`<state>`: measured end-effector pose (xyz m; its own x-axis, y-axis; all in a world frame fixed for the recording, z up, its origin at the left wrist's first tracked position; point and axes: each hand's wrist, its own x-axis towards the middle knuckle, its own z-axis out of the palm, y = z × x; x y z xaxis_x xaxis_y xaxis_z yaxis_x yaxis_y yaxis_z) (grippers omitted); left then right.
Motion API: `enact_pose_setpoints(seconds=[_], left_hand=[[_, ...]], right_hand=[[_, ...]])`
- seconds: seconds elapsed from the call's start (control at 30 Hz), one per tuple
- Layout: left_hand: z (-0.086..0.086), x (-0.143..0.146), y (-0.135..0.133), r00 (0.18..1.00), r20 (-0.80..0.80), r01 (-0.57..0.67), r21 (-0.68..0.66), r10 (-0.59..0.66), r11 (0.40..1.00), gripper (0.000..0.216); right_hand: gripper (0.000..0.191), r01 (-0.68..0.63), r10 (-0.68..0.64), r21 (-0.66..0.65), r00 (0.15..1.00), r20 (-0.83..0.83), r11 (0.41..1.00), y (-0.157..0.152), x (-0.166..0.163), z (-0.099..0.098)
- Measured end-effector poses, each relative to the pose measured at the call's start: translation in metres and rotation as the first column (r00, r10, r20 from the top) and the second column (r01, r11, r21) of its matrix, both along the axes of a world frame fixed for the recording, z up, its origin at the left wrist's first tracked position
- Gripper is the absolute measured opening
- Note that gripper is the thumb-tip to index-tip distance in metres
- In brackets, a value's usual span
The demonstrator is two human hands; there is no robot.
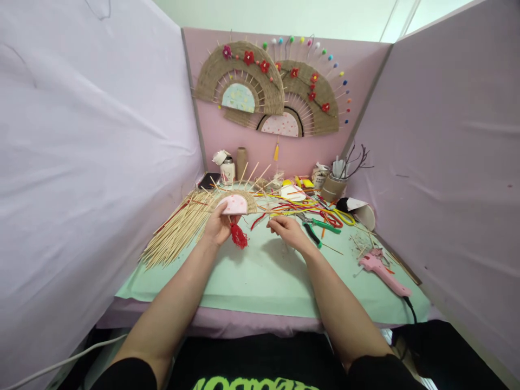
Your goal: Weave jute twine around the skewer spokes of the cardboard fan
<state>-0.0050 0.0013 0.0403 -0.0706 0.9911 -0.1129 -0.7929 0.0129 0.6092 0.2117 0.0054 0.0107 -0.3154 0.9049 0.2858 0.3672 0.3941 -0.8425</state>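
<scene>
My left hand [220, 225] grips a small half-round fan by its lower left side. The fan has a pink dotted centre [235, 204], a woven band of tan twine [251, 201] around it and bare wooden sticks fanning out at the top. A red tassel [239, 236] hangs beneath it, beside my left fingers. To the right of the fan, my right hand [286, 229] is closed in a pinch on a thin strand that looks like twine; its far end is too fine to follow. Both hands are above the green tabletop cloth [260, 281].
A pile of wooden sticks [174, 233] lies left. Coloured pipe cleaners [300, 206], green-handled pliers [325, 225] and a pink glue gun [384, 272] lie right. At the back stand a jar [228, 170] and a pot with twigs [333, 187]. Large woven fans [239, 70] hang on the pink panel.
</scene>
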Motion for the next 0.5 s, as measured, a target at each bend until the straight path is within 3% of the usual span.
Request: enact_pose_setpoints(seconds=[0.2,0.27,0.37,0.5], left_hand=[[-0.004,-0.003,0.009,0.984,0.086,-0.151,-0.081,0.158,0.985,0.013],[-0.003,-0.003,0.009,0.980,0.098,-0.165,-0.086,0.173,0.982,0.013],[-0.002,-0.001,0.007,0.978,0.107,-0.170,-0.077,0.178,0.982,0.013],[-0.003,0.004,0.003,0.987,0.088,-0.130,-0.059,0.135,0.990,0.013]], right_hand=[[0.026,0.054,-0.050,0.035,0.993,-0.110,0.998,0.004,0.000,-0.004],[0.032,0.173,-0.148,0.126,0.971,-0.186,0.977,0.004,0.000,-0.003],[0.029,0.369,-0.282,0.234,0.899,-0.336,0.899,0.001,-0.003,0.001],[0.025,0.295,-0.229,0.071,0.854,-0.467,0.953,-0.005,-0.013,0.003]])
